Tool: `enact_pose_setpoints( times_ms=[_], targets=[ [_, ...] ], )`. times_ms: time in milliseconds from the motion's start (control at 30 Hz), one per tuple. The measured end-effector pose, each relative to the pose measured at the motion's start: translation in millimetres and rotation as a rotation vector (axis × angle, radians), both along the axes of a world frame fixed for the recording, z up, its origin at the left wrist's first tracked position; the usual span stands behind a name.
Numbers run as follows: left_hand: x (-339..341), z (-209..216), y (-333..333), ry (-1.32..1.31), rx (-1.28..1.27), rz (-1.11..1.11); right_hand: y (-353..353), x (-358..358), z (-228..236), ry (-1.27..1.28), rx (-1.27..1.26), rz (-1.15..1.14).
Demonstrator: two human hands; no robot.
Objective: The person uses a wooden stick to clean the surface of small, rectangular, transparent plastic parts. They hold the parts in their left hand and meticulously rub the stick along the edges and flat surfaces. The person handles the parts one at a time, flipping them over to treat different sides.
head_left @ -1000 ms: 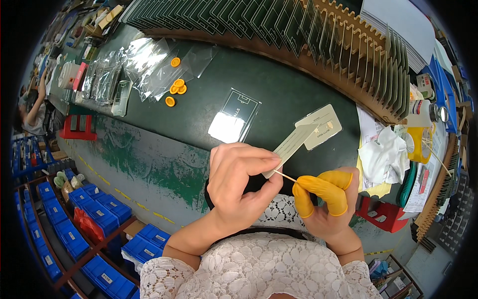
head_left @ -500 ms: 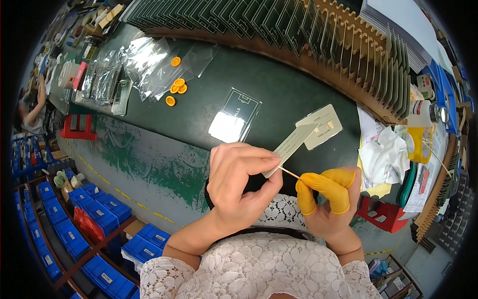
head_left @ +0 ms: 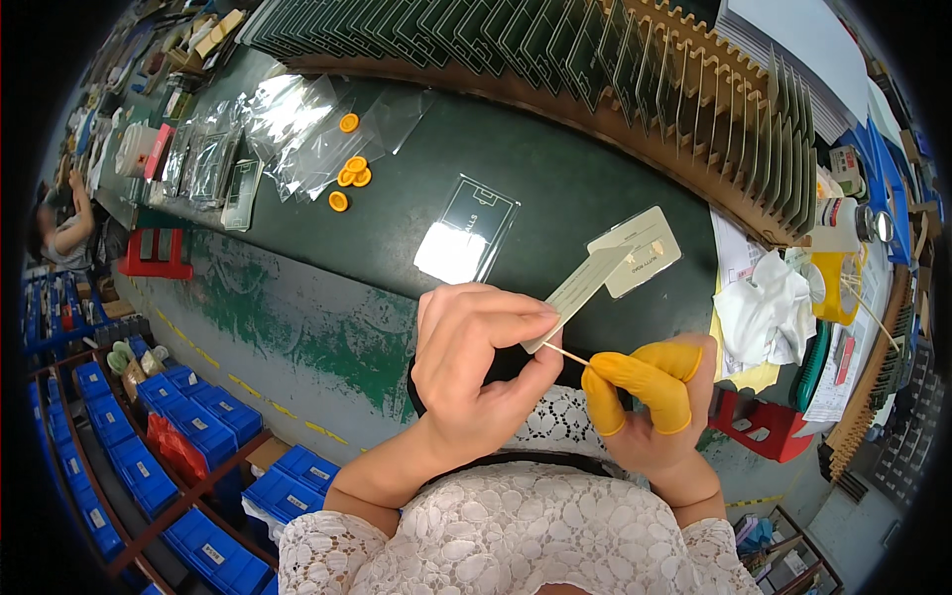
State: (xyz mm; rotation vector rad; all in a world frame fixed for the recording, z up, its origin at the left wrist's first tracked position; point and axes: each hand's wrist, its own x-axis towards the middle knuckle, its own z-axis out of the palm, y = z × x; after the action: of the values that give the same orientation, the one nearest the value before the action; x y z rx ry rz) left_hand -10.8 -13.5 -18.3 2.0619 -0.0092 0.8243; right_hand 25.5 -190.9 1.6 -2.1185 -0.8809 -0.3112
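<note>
My left hand [head_left: 476, 362] pinches the near end of a narrow pale card-like plate [head_left: 577, 293] between thumb and fingers. In my right hand [head_left: 654, 421], whose thumb and fingers wear yellow finger cots, is a thin wooden stick [head_left: 568, 355]. The stick's tip meets the plate's near edge, just by my left thumb; whether it has a cotton end is too small to tell. Beyond the held plate, a second pale plate [head_left: 656, 234] with rounded corners lies on the dark green table [head_left: 387, 238]. Left of it rests a dark green, white-lined plate [head_left: 481, 213] with a glare.
A long brown slotted rack [head_left: 654, 154] of upright dark plates spans the table's far side. Several rolled yellow finger cots [head_left: 355, 165] and clear plastic bags [head_left: 307, 149] lie left. A crumpled white cloth [head_left: 769, 307] and a yellow container [head_left: 838, 283] stand right; blue bins [head_left: 213, 550] fill the lower left.
My right hand has shifted slightly left and down, and the stick's tip has moved along the plate's near edge toward its corner. My left hand and the plate stay put.
</note>
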Motion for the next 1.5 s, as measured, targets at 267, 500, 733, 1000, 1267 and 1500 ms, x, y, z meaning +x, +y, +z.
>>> enact_pose_setpoints(
  times_ms=[267,500,733,1000,1267,1500],
  targets=[
    [-0.5,1.1,0.7,0.007,-0.005,-0.009,-0.6,1.3,-0.3,-0.001,-0.014,-0.036],
    [1.5,0.7,-0.8,-0.012,0.000,0.005,-1.3,3.1,1.6,0.009,-0.009,-0.056],
    [2.6,-0.1,-1.0,-0.021,0.001,0.003,-0.8,-0.3,3.1,-0.006,-0.023,0.004],
    [4.0,1.8,0.6,-0.016,0.007,0.016,-2.2,2.1,7.7,0.003,-0.020,0.032],
    [8.2,3.5,11.9,-0.017,-0.022,0.141,-27.7,34.2,-16.4,-0.036,-0.165,-0.295],
    [7.7,2.3,8.1,0.002,-0.049,0.127,-29.1,38.8,-25.5,-0.081,-0.278,-0.265]
  ],
)
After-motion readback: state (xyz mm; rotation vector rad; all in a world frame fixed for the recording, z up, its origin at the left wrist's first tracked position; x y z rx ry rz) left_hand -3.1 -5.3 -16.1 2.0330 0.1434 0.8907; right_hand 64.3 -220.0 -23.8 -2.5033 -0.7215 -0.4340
